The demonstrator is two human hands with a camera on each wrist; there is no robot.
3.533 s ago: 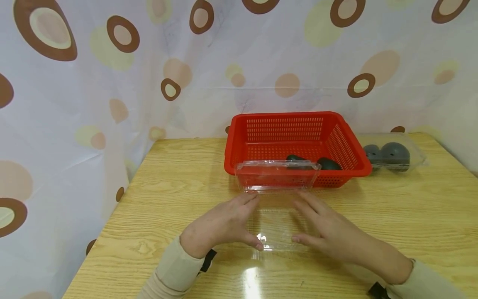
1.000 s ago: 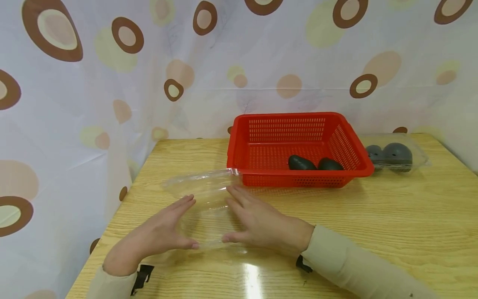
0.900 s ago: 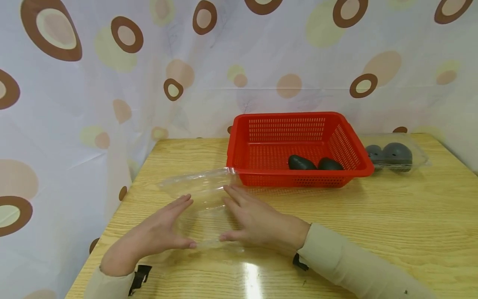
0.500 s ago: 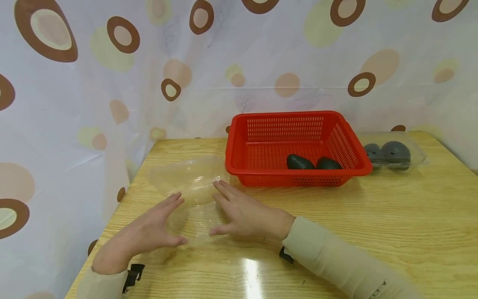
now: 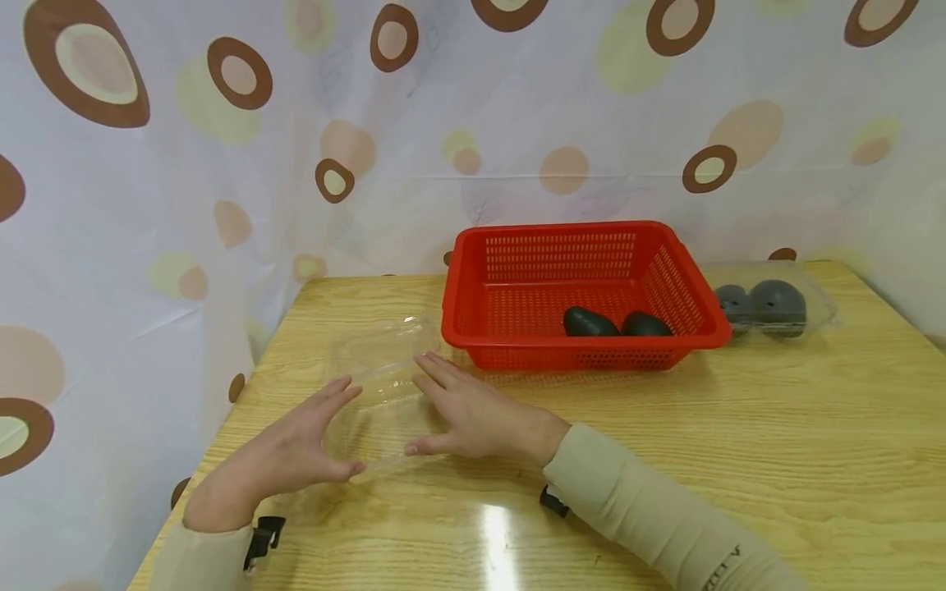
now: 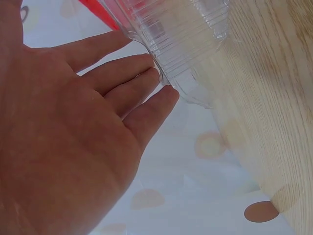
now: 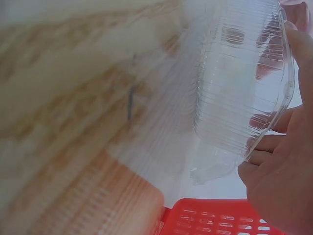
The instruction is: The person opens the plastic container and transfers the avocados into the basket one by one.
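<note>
On the wood-grain table, your left hand and right hand, fingers nearly straight and thumbs spread wide, touch opposite sides of the clear container near the red basket, likely to guide its thin walls without crushing them.

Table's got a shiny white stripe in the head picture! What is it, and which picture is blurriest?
Head view: probably light glaring off the table, with little glints on the clear box; right wrist view: blurriest, the table smeary on the left while the box looks crisper; left wrist view: the left hand looks dim against the paler curtain.
</note>
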